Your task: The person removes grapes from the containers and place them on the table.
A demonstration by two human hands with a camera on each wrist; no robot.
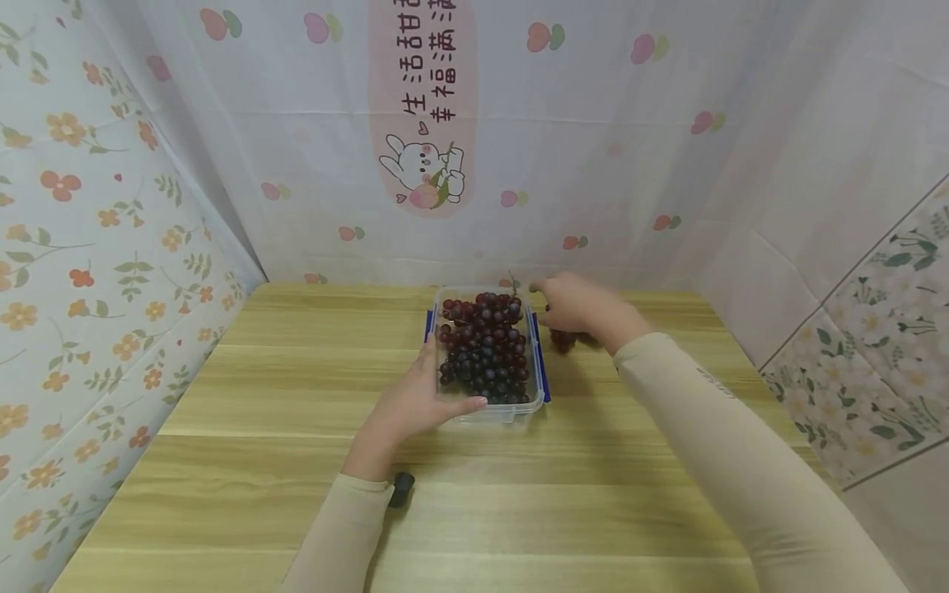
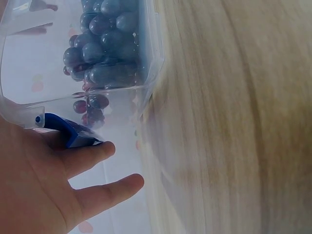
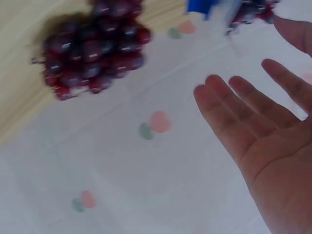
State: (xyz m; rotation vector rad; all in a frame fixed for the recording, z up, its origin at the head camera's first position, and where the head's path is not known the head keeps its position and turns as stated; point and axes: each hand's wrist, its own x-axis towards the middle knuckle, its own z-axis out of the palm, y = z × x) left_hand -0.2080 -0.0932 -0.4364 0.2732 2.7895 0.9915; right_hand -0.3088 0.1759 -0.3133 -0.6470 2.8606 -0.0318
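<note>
A clear plastic container (image 1: 539, 362) with blue side latches (image 2: 80, 134) stands on the table, with dark red and purple grapes (image 1: 485, 350) heaped inside. My left hand (image 1: 418, 395) rests against its near left corner. The thumb lies along the front rim, and straight, spread fingers (image 2: 92, 158) touch the side by the latch. To the right of the container, my right hand (image 1: 582, 305) hovers with extended fingers and a bare palm (image 3: 278, 161). Below it, another bunch of grapes (image 3: 95, 53) lies on the table, partly hidden in the head view by the hand.
A wood-grain table (image 1: 296, 461) carries everything. Behind it hangs a white printed curtain (image 1: 311, 165), close to the container's far side. Floral cloth (image 1: 96, 247) stands at the left and a patterned panel (image 1: 875, 354) at the right.
</note>
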